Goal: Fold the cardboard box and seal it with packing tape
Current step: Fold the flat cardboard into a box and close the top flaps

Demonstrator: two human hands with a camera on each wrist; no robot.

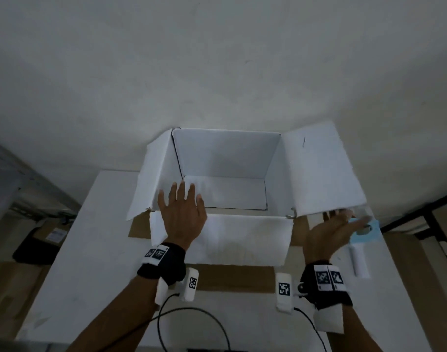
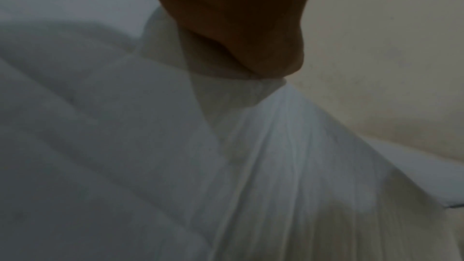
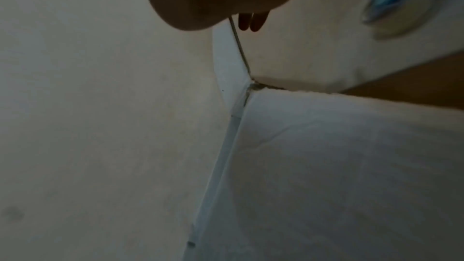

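Observation:
A white cardboard box (image 1: 225, 161) stands open on the table, its top flaps spread outward. My left hand (image 1: 181, 214) lies flat with fingers spread over the near-left corner, between the left flap (image 1: 151, 179) and the near flap (image 1: 225, 237). My right hand (image 1: 336, 227), fingers straight, reaches under the near edge of the raised right flap (image 1: 321, 168). In the right wrist view two fingertips (image 3: 251, 21) show beside the box corner seam (image 3: 241, 94). In the left wrist view the heel of my left hand (image 2: 238, 27) rests over the white flaps (image 2: 288, 146). A blue tape dispenser (image 1: 364, 231) lies just right of my right hand.
The box sits on a white table (image 1: 90, 262) with a brown cardboard sheet (image 1: 232, 278) under it. A small white roll (image 1: 358, 260) lies near the right edge. Dark cables (image 1: 192, 321) run along the near edge. A pale wall rises behind; boxes sit on the floor at left.

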